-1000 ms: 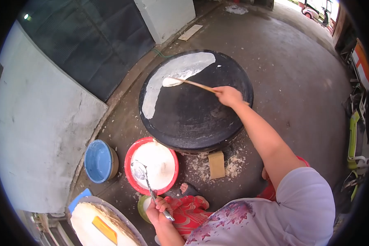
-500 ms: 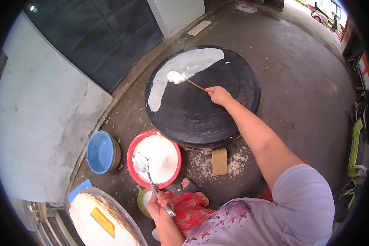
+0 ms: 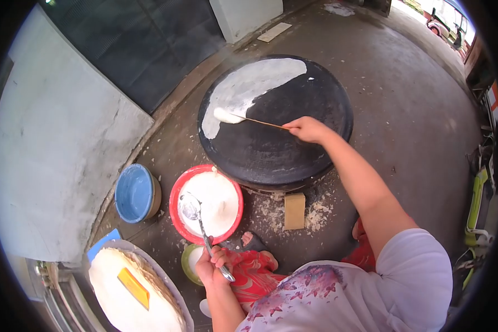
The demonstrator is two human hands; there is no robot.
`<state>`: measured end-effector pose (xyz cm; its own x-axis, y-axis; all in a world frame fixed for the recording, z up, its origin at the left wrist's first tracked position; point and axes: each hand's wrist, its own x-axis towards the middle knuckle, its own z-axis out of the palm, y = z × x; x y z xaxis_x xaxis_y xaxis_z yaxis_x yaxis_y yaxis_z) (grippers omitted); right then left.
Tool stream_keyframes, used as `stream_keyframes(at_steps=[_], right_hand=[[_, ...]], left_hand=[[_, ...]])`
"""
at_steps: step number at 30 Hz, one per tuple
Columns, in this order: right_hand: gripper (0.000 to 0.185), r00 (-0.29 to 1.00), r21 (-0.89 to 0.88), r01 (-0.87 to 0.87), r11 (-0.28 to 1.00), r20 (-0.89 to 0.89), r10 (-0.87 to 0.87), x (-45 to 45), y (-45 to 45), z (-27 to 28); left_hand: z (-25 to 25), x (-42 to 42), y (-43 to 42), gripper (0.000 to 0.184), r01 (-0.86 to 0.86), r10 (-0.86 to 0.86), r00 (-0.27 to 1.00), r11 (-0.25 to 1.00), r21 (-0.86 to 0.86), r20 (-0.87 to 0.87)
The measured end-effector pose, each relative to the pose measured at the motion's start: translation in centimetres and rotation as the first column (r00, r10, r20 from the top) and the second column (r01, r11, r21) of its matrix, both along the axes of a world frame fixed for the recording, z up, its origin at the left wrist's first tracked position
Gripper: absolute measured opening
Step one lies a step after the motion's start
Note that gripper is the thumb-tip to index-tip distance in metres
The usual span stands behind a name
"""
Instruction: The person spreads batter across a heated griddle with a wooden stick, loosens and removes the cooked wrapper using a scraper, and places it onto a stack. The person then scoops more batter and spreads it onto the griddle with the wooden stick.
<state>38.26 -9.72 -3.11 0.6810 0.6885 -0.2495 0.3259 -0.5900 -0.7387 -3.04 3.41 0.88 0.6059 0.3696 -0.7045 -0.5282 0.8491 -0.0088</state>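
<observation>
My right hand is closed around the thin handle of a batter spreader. The spreader's white, batter-coated head rests on the large round black griddle. A curved sheet of pale batter covers the griddle's far left part. Lower down, my left hand grips the handle of a metal ladle. The ladle's bowl hangs over a red basin filled with white batter.
Left of the basin stands a blue bucket. A stack of pale thin flatbreads carries a yellow scraper. A green bowl sits below the basin. Crumbs surround a tan block at the griddle's front. A wall bounds the left.
The spreader's head has swept left and nearer across the griddle, and the batter sheet has widened inward. My left hand still holds the ladle over the basin. The view has shifted slightly.
</observation>
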Motion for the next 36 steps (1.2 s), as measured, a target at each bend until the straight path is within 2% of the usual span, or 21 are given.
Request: stream_keyframes(at_steps=[2, 3, 4, 6, 7, 8, 10, 11, 12, 14, 16, 18, 20, 22, 24, 25, 26, 28, 30, 32, 36], right_hand=[[0.028, 0.986, 0.014, 0.133, 0.991, 0.104, -0.134, 0.1, -2.1, 0.7], [0.029, 0.941, 0.01, 0.298, 0.954, 0.166, -0.296, -0.1, -1.9, -0.7], [0.029, 0.942, 0.006, 0.295, 0.956, 0.166, -0.292, -0.3, -1.3, -2.3], [0.029, 0.962, 0.106, 0.207, 0.973, 0.158, -0.222, -1.3, 0.8, -4.9], [0.028, 0.982, 0.051, 0.129, 0.99, 0.13, -0.134, -3.1, 1.3, -2.4], [0.028, 0.984, 0.047, 0.122, 0.991, 0.127, -0.127, -3.4, 1.0, -0.9], [0.028, 0.998, -0.059, -0.011, 0.998, 0.068, 0.015, -3.0, 0.3, 0.8], [0.029, 0.999, 0.042, -0.015, 0.999, 0.043, 0.013, -2.2, -0.4, 0.1], [0.029, 0.999, 0.043, -0.018, 0.999, 0.05, 0.016, -1.8, -0.2, -0.8], [0.028, 0.977, -0.037, 0.19, 0.981, 0.101, -0.185, -3.5, 0.4, -1.3], [0.027, 0.991, -0.039, 0.093, 0.995, 0.1, -0.089, -5.4, 1.7, -1.7], [0.029, 0.982, -0.056, 0.032, 0.998, 0.188, -0.021, -6.1, 1.1, -1.1], [0.029, 0.984, -0.097, 0.023, 0.995, 0.176, -0.005, -6.4, -1.1, 1.8], [0.03, 0.987, -0.14, 0.013, 0.99, 0.163, 0.01, -6.6, -2.9, 2.4], [0.03, 0.941, -0.025, 0.282, 0.959, 0.205, -0.271, -7.0, -3.9, 0.6], [0.029, 0.931, -0.025, 0.315, 0.949, 0.204, -0.304, -7.1, -3.6, -0.7], [0.028, 0.959, 0.121, 0.254, 0.96, 0.096, -0.266, -7.1, -3.2, -3.1], [0.028, 0.982, 0.116, 0.187, 0.976, -0.054, -0.181, -9.2, -2.4, -3.8], [0.028, 0.995, 0.097, 0.101, 0.99, -0.024, -0.099, -11.8, -3.2, -2.7], [0.03, 0.997, -0.017, 0.079, 0.997, 0.016, -0.078, -13.9, -5.2, -1.8], [0.033, 1.0, -0.079, 0.021, 0.997, 0.014, -0.02, -18.8, -9.0, -1.6]], left_hand=[[0.0, -0.1, 0.0, 0.027, 0.001, -0.001, 1.0, 1.0, 0.015, 0.0], [0.2, 0.0, 0.0, 0.026, -0.003, 0.004, 0.999, 1.0, 0.031, -0.043], [0.3, 0.1, -0.1, 0.026, -0.004, 0.008, 0.996, 0.999, 0.046, -0.087], [0.3, 0.1, -0.2, 0.027, -0.007, 0.012, 0.997, 0.998, 0.062, -0.079], [0.3, 0.1, -0.2, 0.027, -0.008, 0.013, 0.998, 0.997, 0.081, -0.069], [0.3, 0.0, -0.3, 0.027, -0.015, 0.02, 0.997, 0.997, 0.078, -0.072], [0.3, 0.0, -0.3, 0.027, 0.004, 0.004, 0.997, 0.995, 0.103, -0.073], [-0.2, -0.3, -0.1, 0.027, 0.032, -0.028, 0.999, 0.992, 0.121, -0.039], [-0.3, -0.3, 0.1, 0.027, 0.029, -0.025, 0.999, 0.992, 0.122, -0.032], [-0.1, -0.3, -0.2, 0.026, 0.031, -0.025, 0.998, 0.994, 0.108, -0.055], [-0.2, -0.2, -0.1, 0.026, 0.027, -0.02, 0.998, 0.992, 0.119, -0.06], [-0.3, -0.6, -0.1, 0.025, 0.023, -0.015, 0.998, 0.991, 0.131, -0.063], [-0.5, -0.7, 0.0, 0.026, 0.031, -0.024, 0.998, 0.992, 0.124, -0.055], [-0.2, -0.8, -0.1, 0.024, 0.029, -0.023, 0.998, 0.993, 0.117, -0.059], [-0.1, -0.7, -0.1, 0.023, 0.029, -0.021, 0.997, 0.994, 0.109, -0.069], [0.0, -0.7, -0.2, 0.023, 0.029, -0.02, 0.997, 0.992, 0.12, -0.077], [0.0, -0.7, -0.3, 0.023, 0.03, -0.019, 0.996, 0.991, 0.132, -0.083], [-0.2, -0.9, -0.1, 0.023, 0.04, -0.031, 0.997, 0.99, 0.134, -0.071], [-0.1, -1.1, -0.1, 0.023, 0.044, -0.037, 0.998, 0.99, 0.132, -0.055], [0.0, -1.3, 0.0, 0.024, 0.043, -0.039, 0.998, 0.994, 0.105, -0.043], [-0.3, -2.0, 0.4, 0.024, 0.046, -0.048, 0.999, 0.994, 0.101, 0.012]])
